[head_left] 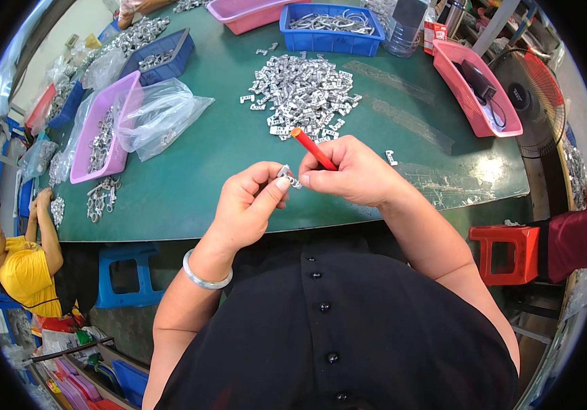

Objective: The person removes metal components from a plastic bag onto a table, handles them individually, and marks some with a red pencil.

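Observation:
My left hand (247,201) is closed, pinching a small silver metal part (289,178) between thumb and fingertips. Right beside it, my right hand (353,171) grips a red pen-shaped tool (315,150) with an orange end pointing up and away from me. Its lower end is hidden in the fingers, so I cannot tell whether it touches the part. Beyond both hands lies a heap of similar small metal pieces (302,92). One loose piece (390,158) rests to the right of my right wrist.
On the green table (198,198) stand a pink basket of metal parts (129,102) at left, a blue basket of metal rings (331,45) at the back and a pink basket with a black device (451,75) at right. A fan (526,96) is beyond. A yellow-shirted person (25,273) works at left.

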Motion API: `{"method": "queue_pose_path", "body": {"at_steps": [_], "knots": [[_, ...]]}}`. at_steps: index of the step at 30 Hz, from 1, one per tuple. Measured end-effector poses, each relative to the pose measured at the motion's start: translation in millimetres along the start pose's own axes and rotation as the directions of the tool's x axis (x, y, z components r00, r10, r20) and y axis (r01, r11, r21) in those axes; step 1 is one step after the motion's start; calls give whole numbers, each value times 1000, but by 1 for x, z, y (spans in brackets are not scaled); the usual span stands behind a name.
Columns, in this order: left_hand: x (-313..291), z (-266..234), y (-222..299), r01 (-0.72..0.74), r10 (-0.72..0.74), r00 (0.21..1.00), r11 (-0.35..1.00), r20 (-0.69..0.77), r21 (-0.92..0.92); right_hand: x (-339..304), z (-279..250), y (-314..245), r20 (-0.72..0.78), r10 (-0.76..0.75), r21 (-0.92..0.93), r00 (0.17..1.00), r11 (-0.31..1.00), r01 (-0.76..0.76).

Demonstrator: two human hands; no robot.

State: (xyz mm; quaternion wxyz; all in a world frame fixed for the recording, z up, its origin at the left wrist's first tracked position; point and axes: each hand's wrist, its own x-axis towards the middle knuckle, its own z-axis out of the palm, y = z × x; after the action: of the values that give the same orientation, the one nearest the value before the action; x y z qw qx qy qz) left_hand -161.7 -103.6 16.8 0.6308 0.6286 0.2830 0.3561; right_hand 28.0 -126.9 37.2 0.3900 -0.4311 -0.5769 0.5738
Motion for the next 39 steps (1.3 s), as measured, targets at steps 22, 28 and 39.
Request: {"method": "queue_pose_path", "body": {"at_steps": [22, 28, 39], "knots": [[-3, -4, -9, -5, -68, 980, 932, -188, -364, 15, 11, -8, -160, 74, 85, 984, 994, -61], [-10, -7, -14, 14, -107, 948, 955, -300, -297, 27, 19, -2, -76, 21, -154, 997, 987, -33], [-6, -10, -11, 13, -112, 956, 940, -272, -340, 30, 31, -3, -65, 54, -114, 996, 992, -61]]}}
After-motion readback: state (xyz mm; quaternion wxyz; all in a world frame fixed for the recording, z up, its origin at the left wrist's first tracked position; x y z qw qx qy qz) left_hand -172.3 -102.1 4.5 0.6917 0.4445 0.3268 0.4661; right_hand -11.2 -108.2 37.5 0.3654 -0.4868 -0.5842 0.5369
